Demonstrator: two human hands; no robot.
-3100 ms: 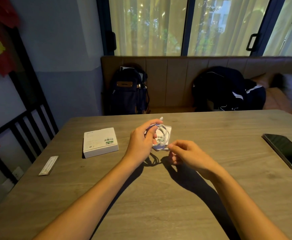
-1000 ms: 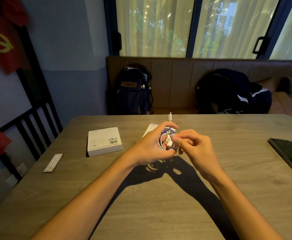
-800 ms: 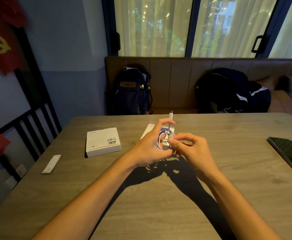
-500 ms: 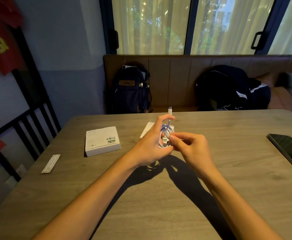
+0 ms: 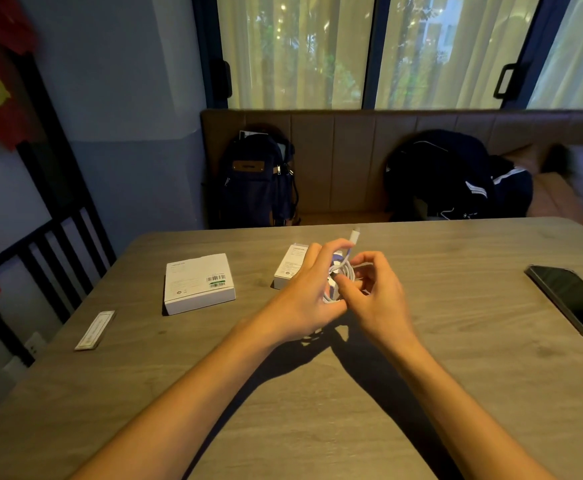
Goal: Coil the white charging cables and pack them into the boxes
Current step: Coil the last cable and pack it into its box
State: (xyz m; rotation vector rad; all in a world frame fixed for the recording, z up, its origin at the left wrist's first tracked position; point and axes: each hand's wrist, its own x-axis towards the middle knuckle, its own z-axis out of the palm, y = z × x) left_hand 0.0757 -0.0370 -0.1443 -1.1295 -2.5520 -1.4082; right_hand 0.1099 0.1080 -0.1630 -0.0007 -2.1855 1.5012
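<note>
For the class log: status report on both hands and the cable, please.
Left hand holds coiled white cable. Right hand pinching at coil. Both boxes closed on table; nothing in the way.

Both hands, left (image 5: 305, 292) and right (image 5: 374, 292), grip coiled white cable (image 5: 343, 271) above table (image 5: 317, 393); two boxes behind.

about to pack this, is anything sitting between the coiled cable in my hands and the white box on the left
Nothing visible does. The coiled white cable is held above the table by the left hand and right hand, and the wood between it and the closed white box is bare. A second box lies behind the left hand, off that path.
</note>
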